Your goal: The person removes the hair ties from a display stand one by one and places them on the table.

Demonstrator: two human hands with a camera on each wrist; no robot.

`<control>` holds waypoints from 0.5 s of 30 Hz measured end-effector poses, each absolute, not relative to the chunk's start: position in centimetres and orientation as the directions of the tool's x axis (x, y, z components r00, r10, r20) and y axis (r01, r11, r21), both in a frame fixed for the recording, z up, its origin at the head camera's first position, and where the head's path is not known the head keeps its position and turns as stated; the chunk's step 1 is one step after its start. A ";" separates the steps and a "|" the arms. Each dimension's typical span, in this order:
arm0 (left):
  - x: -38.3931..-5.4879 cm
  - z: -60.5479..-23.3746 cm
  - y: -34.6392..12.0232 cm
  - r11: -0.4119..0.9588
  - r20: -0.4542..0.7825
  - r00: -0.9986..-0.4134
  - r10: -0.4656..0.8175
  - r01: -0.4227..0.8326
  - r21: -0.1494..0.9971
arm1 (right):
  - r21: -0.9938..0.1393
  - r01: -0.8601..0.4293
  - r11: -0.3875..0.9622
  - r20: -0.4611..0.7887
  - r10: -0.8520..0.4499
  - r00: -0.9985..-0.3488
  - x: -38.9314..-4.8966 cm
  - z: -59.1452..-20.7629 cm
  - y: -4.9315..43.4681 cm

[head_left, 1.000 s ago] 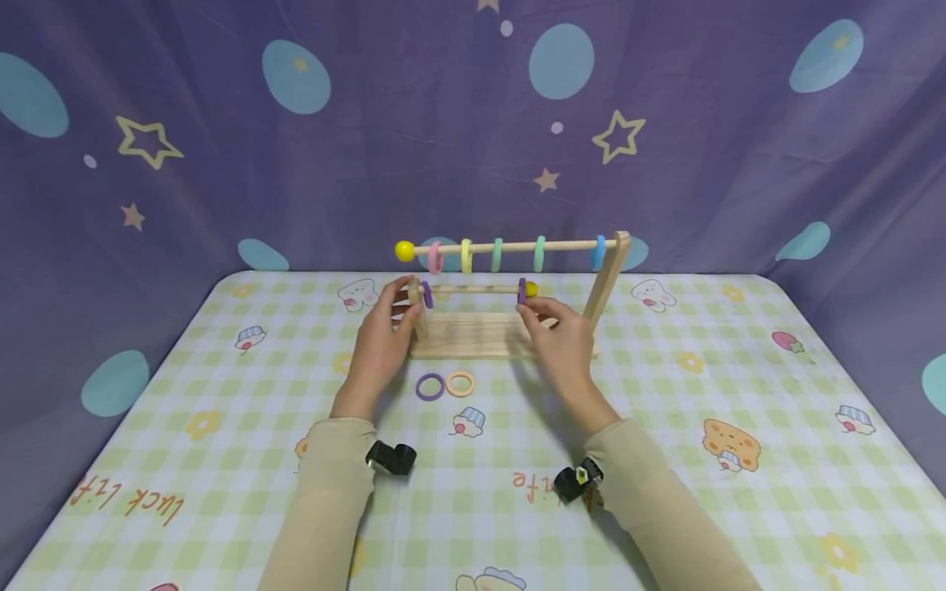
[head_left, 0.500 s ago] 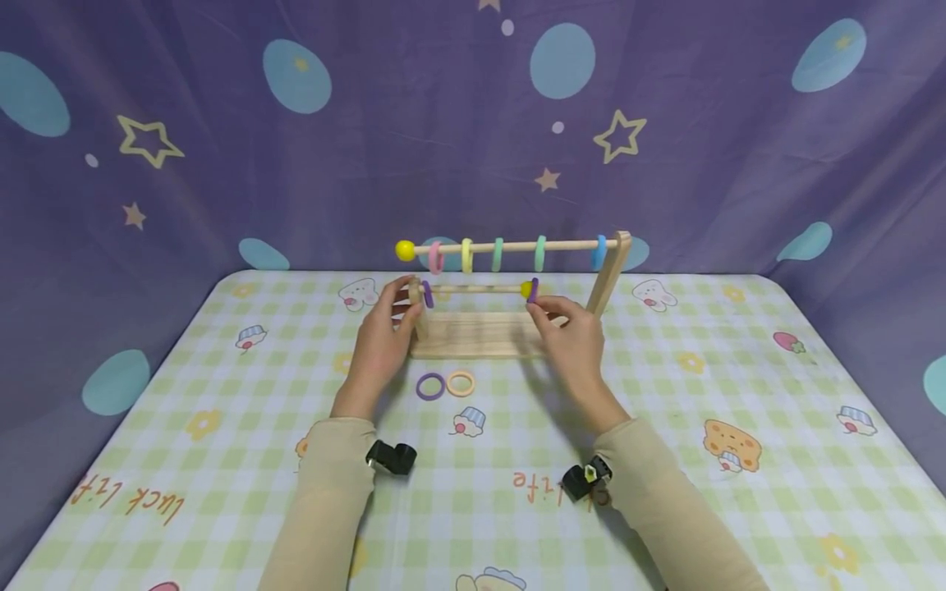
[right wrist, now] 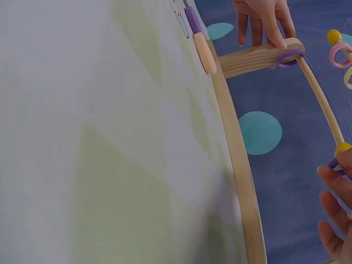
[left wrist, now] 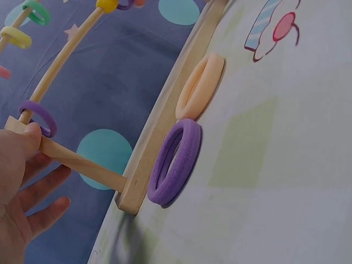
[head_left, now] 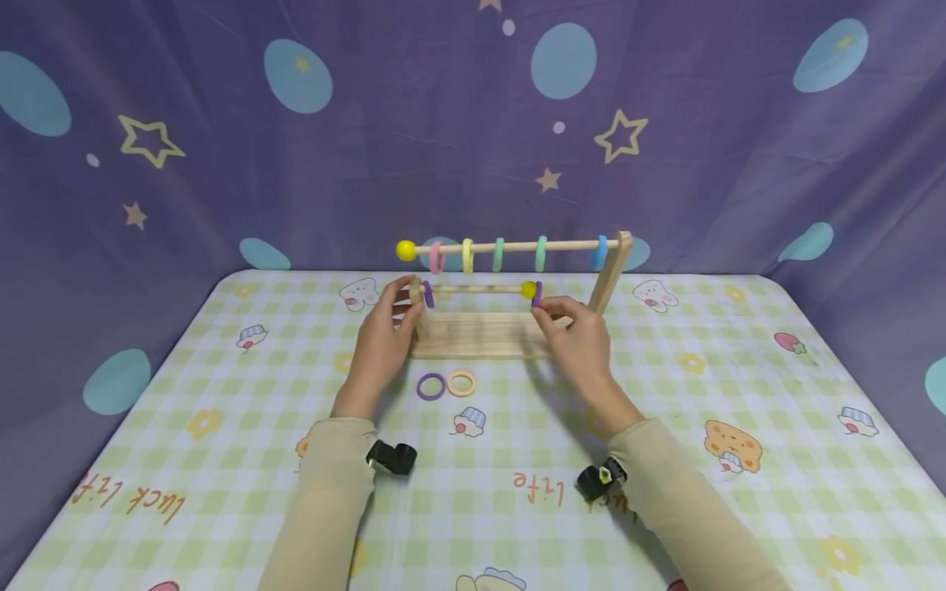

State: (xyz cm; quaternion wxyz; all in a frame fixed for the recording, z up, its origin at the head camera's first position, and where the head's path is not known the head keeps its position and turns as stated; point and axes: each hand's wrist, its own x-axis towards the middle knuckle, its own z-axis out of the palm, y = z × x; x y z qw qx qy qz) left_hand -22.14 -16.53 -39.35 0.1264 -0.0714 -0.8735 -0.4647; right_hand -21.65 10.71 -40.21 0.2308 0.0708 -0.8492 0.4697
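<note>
My left hand (head_left: 378,341) grips the short upright post (left wrist: 91,166) of a wooden two-rod stand (head_left: 480,338), thumb near its top. At the free end of the lower rod (head_left: 476,289), my right hand (head_left: 580,343) pinches a purple hair tie (head_left: 538,294) between thumb and fingers. That tie stands just on the outer side of the yellow ball (head_left: 528,290) tipping the rod. Another purple hair tie (left wrist: 48,118) hangs on the same rod, close beside the post. In the right wrist view, the right fingers partly hide the pinched tie.
On the upper rod (head_left: 569,245) hang pink (head_left: 436,261), yellow (head_left: 467,258), green and blue (head_left: 599,254) hair ties. A purple hair tie (left wrist: 190,146) and a peach one (left wrist: 208,88) lie on the checked tablecloth (head_left: 222,492) before the stand. A purple curtain (head_left: 443,148) hangs behind.
My right hand has moved right, drawing the pinched purple hair tie from the inner side of the yellow ball to its outer side. The left hand stays on the post.
</note>
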 end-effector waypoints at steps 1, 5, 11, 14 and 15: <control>-22.1 -39.3 -16.5 0.558 0.286 -0.958 0.008 0.242 0.794 | -0.763 -0.336 0.553 0.453 0.085 -0.887 -21.6 -40.2 10.8; -22.2 -39.3 -16.5 0.558 0.287 -0.958 0.012 0.244 0.793 | -0.762 -0.327 0.559 0.422 0.047 -0.905 -21.6 -40.1 11.3; -22.1 -39.4 -16.4 0.558 0.284 -0.959 0.013 0.243 0.793 | -0.749 -0.327 0.577 0.397 -0.004 -0.918 -21.5 -40.1 12.1; -22.1 -39.4 -16.4 0.556 0.285 -0.959 0.012 0.243 0.795 | -0.734 -0.332 0.592 0.389 -0.035 -0.921 -21.5 -40.0 12.3; -22.1 -39.4 -16.4 0.556 0.285 -0.958 0.011 0.243 0.795 | -0.729 -0.335 0.597 0.384 -0.048 -0.922 -21.5 -40.0 12.4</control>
